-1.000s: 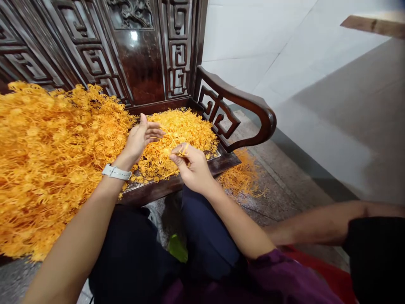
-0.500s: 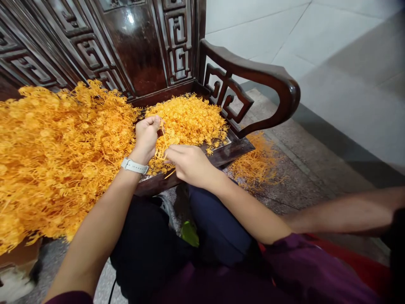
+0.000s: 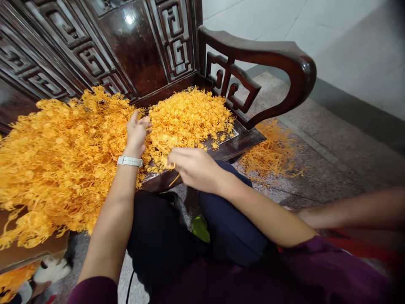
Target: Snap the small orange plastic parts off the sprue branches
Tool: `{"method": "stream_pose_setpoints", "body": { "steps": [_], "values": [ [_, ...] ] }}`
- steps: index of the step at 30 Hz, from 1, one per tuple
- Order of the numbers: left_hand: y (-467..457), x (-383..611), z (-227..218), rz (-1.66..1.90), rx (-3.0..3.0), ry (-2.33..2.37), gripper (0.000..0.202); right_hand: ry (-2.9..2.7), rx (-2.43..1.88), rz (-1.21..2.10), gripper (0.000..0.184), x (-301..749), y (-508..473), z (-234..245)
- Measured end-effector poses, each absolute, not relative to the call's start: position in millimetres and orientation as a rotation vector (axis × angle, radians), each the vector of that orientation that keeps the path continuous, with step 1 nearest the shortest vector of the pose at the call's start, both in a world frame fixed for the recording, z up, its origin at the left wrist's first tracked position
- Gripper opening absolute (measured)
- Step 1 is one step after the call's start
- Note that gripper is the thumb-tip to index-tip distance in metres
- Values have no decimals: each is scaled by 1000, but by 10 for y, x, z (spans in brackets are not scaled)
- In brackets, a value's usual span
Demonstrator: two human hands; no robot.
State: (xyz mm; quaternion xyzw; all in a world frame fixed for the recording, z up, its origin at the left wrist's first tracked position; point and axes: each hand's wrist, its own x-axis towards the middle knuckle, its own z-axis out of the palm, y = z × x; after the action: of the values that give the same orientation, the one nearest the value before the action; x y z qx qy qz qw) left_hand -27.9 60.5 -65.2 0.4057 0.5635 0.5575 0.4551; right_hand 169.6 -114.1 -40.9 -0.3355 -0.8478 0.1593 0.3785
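Note:
My right hand is closed on a thin yellow plastic flower stem, whose end sticks out below the fingers. My left hand, with a pale watch strap at the wrist, has its fingers apart and holds nothing that I can see. It is at the edge of a large heap of yellow artificial flower sprays. Between and beyond both hands lies a smaller pile of loose yellow flower heads on the seat of a dark wooden bench.
The bench's carved armrest rises at the right. Bare yellow stems lie on the floor below it. Another person's forearm reaches in at the right. A cardboard box stands under the heap at the lower left.
My left hand has come away from my right hand to the left, and its fingers have opened. My right hand keeps the stem. The view has shifted slightly.

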Motion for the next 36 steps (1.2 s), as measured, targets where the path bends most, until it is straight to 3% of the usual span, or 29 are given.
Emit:
{"method": "stream_pose_setpoints", "body": {
  "steps": [1,4,7,9,15,23,30,34,36],
  "values": [
    [585,-263,-672,1341,1108,1400,48,-2121,-897,407,26,1731,-1095,-425],
    [519,-191,-651,1234,1423,1325,31,-2043,-938,431,24,1796,-1019,-440],
    [425,-159,-516,1005,1549,1119,73,-2053,-954,459,24,1812,-1018,-418],
    [347,-167,-402,906,1605,996,82,-2079,-984,487,24,1821,-1022,-401],
    [155,-156,-204,733,1809,820,46,-2168,-1000,555,26,1841,-1007,-387],
    [96,100,-201,1114,1367,926,30,-1976,-933,590,20,1812,-1001,-385],
    [169,298,-265,1250,1132,1042,33,-1893,-968,570,27,1761,-975,-375],
    [438,-11,-293,1483,959,1097,43,-2053,-753,726,17,1687,-1183,-304],
    [585,-215,-354,1591,987,1070,39,-2113,-709,755,17,1672,-1223,-294]
  ]
}}
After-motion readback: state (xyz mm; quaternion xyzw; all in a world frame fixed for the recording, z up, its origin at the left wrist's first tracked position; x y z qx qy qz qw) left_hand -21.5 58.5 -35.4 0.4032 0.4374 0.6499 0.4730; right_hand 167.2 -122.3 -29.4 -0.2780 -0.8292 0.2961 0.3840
